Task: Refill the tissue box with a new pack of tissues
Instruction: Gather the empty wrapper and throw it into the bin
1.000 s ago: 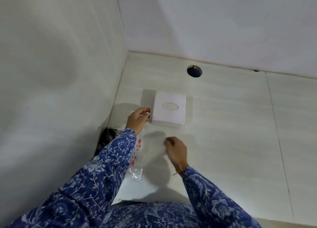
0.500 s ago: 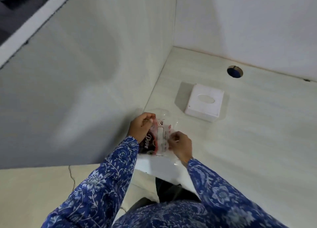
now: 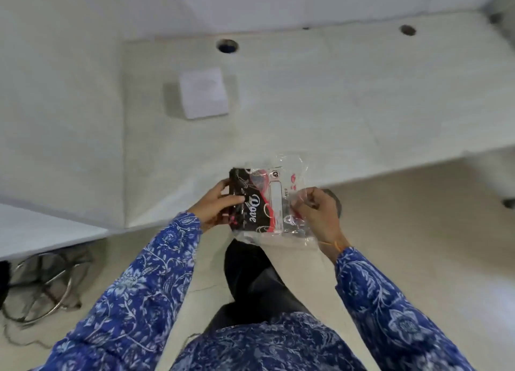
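A white square tissue box (image 3: 203, 93) with an oval slot on top sits on the pale counter (image 3: 334, 97), near its left wall. In front of the counter's edge I hold a tissue pack wrapper (image 3: 267, 203), clear plastic with black, red and white print; it looks flat. My left hand (image 3: 220, 206) grips its black left end. My right hand (image 3: 317, 214) pinches the clear right side. Both hands are well apart from the box, nearer to me.
A round hole (image 3: 227, 46) opens in the counter behind the box, another hole (image 3: 408, 30) lies far right. A wall panel (image 3: 61, 97) closes the left side. A metal ring stand with cables (image 3: 41, 284) rests on the floor at lower left.
The view swung down and back from the counter. Both hands left the box's side, took the wrapper and drew it past the counter's edge, toward me.
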